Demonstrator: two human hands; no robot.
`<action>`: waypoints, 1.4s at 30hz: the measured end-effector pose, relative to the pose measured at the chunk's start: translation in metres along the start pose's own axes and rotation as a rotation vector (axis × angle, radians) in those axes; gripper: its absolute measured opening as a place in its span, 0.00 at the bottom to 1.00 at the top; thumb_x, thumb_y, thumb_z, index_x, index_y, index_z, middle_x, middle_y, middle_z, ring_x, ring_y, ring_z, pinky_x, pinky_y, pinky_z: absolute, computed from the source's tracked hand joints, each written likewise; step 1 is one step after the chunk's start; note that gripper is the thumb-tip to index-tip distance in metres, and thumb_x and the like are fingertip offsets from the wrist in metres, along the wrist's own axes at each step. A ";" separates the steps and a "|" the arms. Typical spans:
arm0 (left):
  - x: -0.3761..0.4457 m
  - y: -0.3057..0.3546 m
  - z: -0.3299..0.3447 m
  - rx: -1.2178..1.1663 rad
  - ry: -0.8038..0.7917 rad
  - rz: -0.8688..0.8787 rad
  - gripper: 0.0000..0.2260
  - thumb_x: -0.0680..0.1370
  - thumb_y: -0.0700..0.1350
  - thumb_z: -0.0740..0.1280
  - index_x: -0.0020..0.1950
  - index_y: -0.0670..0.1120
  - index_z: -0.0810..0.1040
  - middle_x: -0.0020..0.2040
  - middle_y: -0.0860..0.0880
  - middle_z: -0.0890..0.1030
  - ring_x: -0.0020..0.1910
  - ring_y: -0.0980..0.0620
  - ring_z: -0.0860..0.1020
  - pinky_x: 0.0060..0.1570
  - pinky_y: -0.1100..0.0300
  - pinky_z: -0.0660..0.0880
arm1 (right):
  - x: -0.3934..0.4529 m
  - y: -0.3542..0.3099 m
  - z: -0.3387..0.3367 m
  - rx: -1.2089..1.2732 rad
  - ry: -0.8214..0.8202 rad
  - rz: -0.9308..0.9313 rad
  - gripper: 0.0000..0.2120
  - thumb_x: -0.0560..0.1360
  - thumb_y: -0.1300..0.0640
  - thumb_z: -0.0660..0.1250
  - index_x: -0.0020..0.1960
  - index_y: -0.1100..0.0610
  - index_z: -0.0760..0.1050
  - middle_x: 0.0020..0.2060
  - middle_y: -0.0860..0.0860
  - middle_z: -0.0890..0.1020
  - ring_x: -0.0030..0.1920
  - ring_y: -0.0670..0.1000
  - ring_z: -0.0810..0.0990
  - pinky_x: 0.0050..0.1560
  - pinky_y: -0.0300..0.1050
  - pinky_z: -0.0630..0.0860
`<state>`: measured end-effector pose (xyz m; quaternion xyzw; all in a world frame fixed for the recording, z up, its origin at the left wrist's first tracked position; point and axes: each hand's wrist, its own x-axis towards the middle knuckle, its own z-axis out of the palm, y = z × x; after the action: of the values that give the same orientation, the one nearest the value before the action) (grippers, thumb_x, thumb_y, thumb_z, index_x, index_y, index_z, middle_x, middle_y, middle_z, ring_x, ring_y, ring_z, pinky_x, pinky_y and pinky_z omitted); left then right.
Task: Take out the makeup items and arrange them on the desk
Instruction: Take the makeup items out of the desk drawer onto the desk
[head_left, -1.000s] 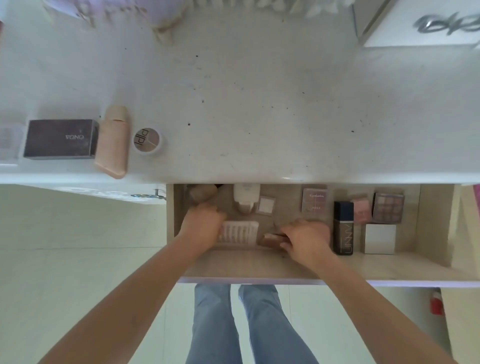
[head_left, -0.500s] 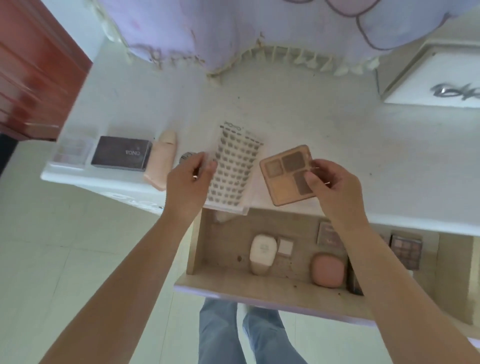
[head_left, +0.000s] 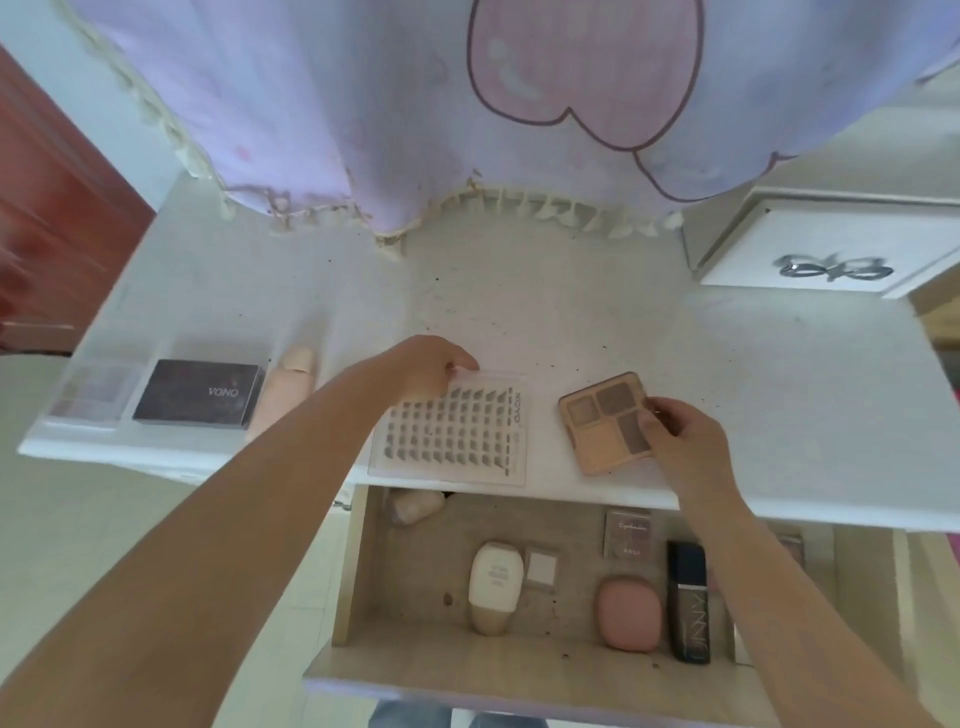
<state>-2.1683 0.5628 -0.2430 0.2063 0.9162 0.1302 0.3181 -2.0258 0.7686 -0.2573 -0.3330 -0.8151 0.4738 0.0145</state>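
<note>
A clear lash tray (head_left: 452, 434) lies flat on the white desk (head_left: 571, 322), and my left hand (head_left: 423, 371) pinches its far left corner. To its right a tan four-pan eyeshadow palette (head_left: 605, 421) sits on the desk, gripped at its right edge by my right hand (head_left: 680, 447). Left on the desk lie a dark VONO box (head_left: 200, 392), a peach tube (head_left: 285, 389) and a clear palette (head_left: 93, 392). The open drawer (head_left: 358, 571) below holds a cream bottle (head_left: 493, 582), a pink compact (head_left: 628, 613), a black bottle (head_left: 688, 603) and a small brown box (head_left: 627, 532).
A lilac frilled cloth (head_left: 363, 104) hangs over the desk's back. A white box with a silver bow (head_left: 831, 249) stands at the back right. A red-brown cabinet (head_left: 47, 218) is at the far left. A small white square (head_left: 540, 569) and a pale pouch (head_left: 415, 506) lie in the drawer.
Both hands lifted the lash tray and the palette out of the drawer and lowered them onto the desk. The lash tray now lies flat.
</note>
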 end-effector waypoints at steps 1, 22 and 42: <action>0.003 -0.001 0.004 0.002 0.027 -0.015 0.21 0.79 0.32 0.52 0.67 0.48 0.71 0.69 0.46 0.70 0.67 0.46 0.69 0.62 0.59 0.66 | 0.000 0.003 0.002 -0.040 -0.008 -0.011 0.13 0.77 0.63 0.59 0.60 0.63 0.74 0.54 0.58 0.80 0.52 0.55 0.76 0.58 0.47 0.71; -0.088 0.000 0.160 -0.005 0.781 0.545 0.09 0.70 0.38 0.59 0.50 0.42 0.72 0.40 0.43 0.78 0.42 0.51 0.69 0.45 0.62 0.68 | -0.032 0.035 0.027 -0.140 0.237 -0.356 0.17 0.78 0.58 0.56 0.60 0.68 0.71 0.53 0.63 0.74 0.50 0.54 0.73 0.51 0.42 0.69; -0.057 0.017 0.232 -0.159 -0.065 -0.360 0.32 0.72 0.50 0.69 0.70 0.45 0.58 0.65 0.41 0.66 0.62 0.42 0.69 0.58 0.52 0.70 | -0.059 0.136 0.092 -0.898 -0.499 -0.286 0.21 0.76 0.59 0.59 0.68 0.60 0.62 0.66 0.58 0.64 0.66 0.58 0.63 0.64 0.49 0.65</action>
<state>-1.9750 0.5766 -0.3838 0.0173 0.9144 0.1362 0.3809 -1.9395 0.7105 -0.3976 -0.0691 -0.9535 0.1367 -0.2594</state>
